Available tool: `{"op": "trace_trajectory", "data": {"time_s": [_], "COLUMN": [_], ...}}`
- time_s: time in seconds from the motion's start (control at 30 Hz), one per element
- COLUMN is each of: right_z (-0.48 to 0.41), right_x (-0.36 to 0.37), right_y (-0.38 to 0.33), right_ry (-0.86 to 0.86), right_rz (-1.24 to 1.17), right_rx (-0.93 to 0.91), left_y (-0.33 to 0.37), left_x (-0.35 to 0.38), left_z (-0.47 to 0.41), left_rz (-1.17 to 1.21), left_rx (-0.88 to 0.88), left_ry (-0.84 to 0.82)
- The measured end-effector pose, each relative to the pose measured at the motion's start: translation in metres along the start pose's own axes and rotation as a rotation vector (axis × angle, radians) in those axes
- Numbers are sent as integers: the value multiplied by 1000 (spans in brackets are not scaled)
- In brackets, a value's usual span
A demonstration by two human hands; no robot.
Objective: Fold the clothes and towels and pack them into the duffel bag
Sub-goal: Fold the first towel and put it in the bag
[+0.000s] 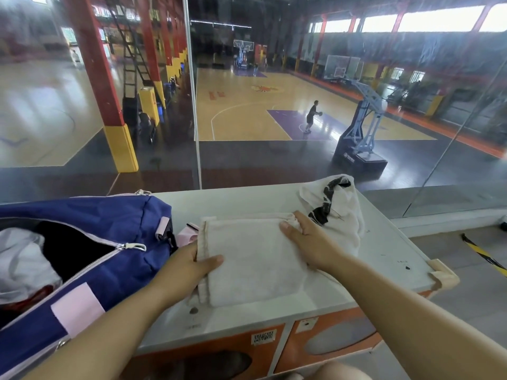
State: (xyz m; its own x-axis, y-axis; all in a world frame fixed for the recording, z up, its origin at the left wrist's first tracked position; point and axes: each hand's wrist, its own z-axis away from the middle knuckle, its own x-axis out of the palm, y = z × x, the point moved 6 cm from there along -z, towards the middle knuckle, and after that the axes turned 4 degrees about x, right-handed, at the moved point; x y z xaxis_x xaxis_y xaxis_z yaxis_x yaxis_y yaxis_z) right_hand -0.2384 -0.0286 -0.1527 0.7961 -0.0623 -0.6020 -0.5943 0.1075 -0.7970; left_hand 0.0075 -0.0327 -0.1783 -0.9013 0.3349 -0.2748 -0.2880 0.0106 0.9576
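A folded pale pink towel [255, 259] lies on the white cabinet top [389, 253]. My left hand [189, 264] grips the towel's left edge, thumb on top. My right hand [307, 242] pinches its far right corner. A blue duffel bag [129, 229] with pink trim sits at the left, unzipped, with white and red cloth [22, 261] inside. A crumpled white garment with a black print [337, 212] lies beyond my right hand.
The cabinet has orange fronts [329, 335] and a padded right corner [441, 275]. A glass wall [247, 105] stands just behind it, overlooking a basketball court. Black and yellow tape [482, 253] marks the floor at the right.
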Motion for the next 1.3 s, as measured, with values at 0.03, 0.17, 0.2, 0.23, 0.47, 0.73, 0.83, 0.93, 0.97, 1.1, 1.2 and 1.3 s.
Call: {"op": "trace_trajectory", "data": {"time_s": [0.03,0.17,0.2,0.23,0.47,0.73,0.83,0.93,0.97,1.1,1.2,1.3], "right_z": [-9,-30,-33,-36,-49,-50,-39,-21,-13,15,22,29], "right_x": [1,11,14,16,27,34,30,30,32,54,57,56], "right_y": [0,10,15,21,43,29,20,9,6,11,22,20], "right_ry": [21,-62,-95,-116,-36,76,127,184,171,-144,-209,-110], "right_rz": [19,-105,-117,-120,54,402,557,697,689,791,798,786], "right_rx": [25,200,215,218,247,226,149,-115,-228,-413,-357,-436], "left_y": [-1,0,-2,-3,-29,-18,-8,-3,-3,-21,-29,-19], "left_x": [0,-3,-3,-4,1,6,9,16,19,34,34,32], "left_z": [-7,-33,-39,-44,-73,-73,-56,-38,-32,-21,-18,-12], "left_rz": [-12,-136,-153,-165,-373,-566,-672,-916,-973,-1071,-1105,-1131], "left_rx": [-6,-9,-15,-19,-151,-90,72,330,407,460,538,542], "left_ry": [33,193,217,235,202,250,269,270,241,-112,-149,-88]}}
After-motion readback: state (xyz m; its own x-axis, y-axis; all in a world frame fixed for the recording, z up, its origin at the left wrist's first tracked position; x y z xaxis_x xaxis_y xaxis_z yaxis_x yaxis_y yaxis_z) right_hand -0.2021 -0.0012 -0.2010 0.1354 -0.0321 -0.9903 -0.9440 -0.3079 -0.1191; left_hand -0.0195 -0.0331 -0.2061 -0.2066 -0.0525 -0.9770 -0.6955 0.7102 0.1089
